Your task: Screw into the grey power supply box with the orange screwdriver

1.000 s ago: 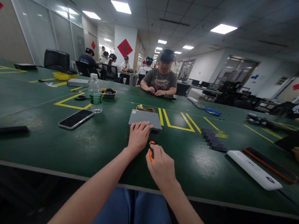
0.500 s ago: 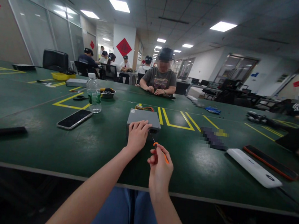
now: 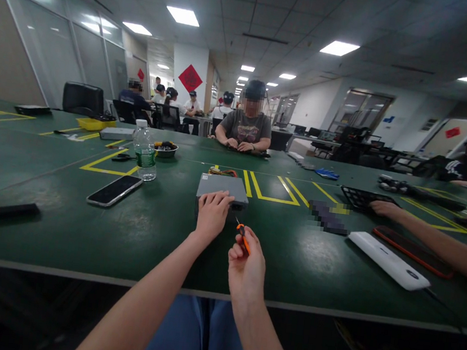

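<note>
A grey metal computer power supply (image 3: pixel 220 185) sits on the green table straight ahead of me, with coloured cables (image 3: pixel 227 172) behind it. My left hand (image 3: pixel 213 209) grips its near side, fingers bent over the top; the thumb is hidden. My right hand (image 3: pixel 246 259) is closed around an orange-and-black screwdriver (image 3: pixel 244 239). The thin shaft points up and forward, and its tip is just short of the box's near face, apart from it as far as I can make out.
To the left are a phone (image 3: pixel 114 190), a plastic bottle (image 3: pixel 145 156), a bowl (image 3: pixel 165 150) and a black bar (image 3: pixel 2 215). On the right lie a white device (image 3: pixel 387 259) and an orange-edged phone-like slab (image 3: pixel 411 251). A co-worker's hand (image 3: pixel 385 209) touches a black grid-like panel (image 3: pixel 362 198).
My right hand has drawn the screwdriver slightly back from the power supply and tilted it more upright. My left hand stays put. At right, another person's arm has reached in with the black panel.
</note>
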{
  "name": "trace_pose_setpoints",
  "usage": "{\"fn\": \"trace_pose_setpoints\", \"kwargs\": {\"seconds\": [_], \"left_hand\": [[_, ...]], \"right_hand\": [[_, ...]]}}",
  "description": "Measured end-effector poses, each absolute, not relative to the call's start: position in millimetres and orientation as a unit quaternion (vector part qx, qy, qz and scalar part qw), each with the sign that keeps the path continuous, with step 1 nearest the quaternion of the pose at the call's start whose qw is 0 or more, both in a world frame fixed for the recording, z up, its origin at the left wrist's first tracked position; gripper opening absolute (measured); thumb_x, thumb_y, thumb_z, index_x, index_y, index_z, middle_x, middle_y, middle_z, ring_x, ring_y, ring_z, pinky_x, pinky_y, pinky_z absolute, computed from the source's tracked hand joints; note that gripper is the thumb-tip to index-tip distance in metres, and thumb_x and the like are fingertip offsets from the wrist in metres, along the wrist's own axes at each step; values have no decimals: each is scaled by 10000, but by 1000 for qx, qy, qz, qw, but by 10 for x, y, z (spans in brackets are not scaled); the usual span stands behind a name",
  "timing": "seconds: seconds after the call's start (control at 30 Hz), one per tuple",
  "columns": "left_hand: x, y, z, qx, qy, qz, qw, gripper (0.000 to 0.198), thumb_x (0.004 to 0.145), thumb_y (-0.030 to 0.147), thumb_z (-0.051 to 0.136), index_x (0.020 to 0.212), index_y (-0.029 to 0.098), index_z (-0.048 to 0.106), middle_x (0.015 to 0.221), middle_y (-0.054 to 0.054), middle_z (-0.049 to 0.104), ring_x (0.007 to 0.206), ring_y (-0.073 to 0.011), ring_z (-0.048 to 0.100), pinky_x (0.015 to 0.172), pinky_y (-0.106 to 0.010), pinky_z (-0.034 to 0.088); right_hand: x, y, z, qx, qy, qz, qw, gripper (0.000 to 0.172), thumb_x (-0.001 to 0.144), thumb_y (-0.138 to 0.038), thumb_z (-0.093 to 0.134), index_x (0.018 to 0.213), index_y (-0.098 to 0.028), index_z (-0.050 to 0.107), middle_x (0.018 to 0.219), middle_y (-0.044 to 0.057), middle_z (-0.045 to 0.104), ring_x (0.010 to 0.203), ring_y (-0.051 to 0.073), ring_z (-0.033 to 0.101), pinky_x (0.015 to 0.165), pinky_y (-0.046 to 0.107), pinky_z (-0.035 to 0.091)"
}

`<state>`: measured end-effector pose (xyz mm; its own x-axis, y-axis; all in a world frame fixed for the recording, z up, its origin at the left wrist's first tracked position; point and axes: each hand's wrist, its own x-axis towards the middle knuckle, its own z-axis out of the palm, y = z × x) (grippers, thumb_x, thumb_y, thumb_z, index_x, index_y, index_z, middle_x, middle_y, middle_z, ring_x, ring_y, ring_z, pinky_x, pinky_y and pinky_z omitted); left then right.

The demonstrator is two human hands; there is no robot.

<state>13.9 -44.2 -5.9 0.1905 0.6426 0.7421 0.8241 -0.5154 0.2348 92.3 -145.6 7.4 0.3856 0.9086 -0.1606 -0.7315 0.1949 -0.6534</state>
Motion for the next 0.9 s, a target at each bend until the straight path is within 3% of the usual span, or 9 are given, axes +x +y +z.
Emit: {"fn": "trace_pose_setpoints", "kwargs": {"seconds": [0.5,0.73,0.8,0.9], "left_hand": [[92,-411,-101,-768,-471,-419,113,309,873,184,386,1100,309,555,1212,-1,570,1152,-191,457,956,-403,296],[-6,-411,-100,-744,-465,-464,121,424,886,170,321,1278,306,408,1380,-8,403,1304,-164,298,1077,-406,172],[-61,-376,-108,-667,-520,-526,88,427,890,237,340,1314,285,354,1421,-38,332,1325,-190,255,1084,-446,136],[-166,-274,-168,-558,-574,-596,-57,584,855,408,416,1375,226,221,1447,-99,264,1335,-230,225,1068,-450,197]], "right_hand": [[1218,-1595,-144,-402,-305,442,742,233,676,-343,647,844,-193,588,658,-29,559,404,27,330,380,181,274],[1459,-1609,-312,-439,-368,388,722,241,702,-348,649,868,-185,586,689,-20,560,421,41,374,405,203,321],[1466,-1631,-343,-445,-389,385,709,238,709,-350,647,869,-183,592,696,-15,566,429,48,397,415,208,336],[1445,-1656,-347,-454,-411,375,696,230,719,-347,641,872,-181,599,711,-12,573,441,55,419,429,213,351]]}}
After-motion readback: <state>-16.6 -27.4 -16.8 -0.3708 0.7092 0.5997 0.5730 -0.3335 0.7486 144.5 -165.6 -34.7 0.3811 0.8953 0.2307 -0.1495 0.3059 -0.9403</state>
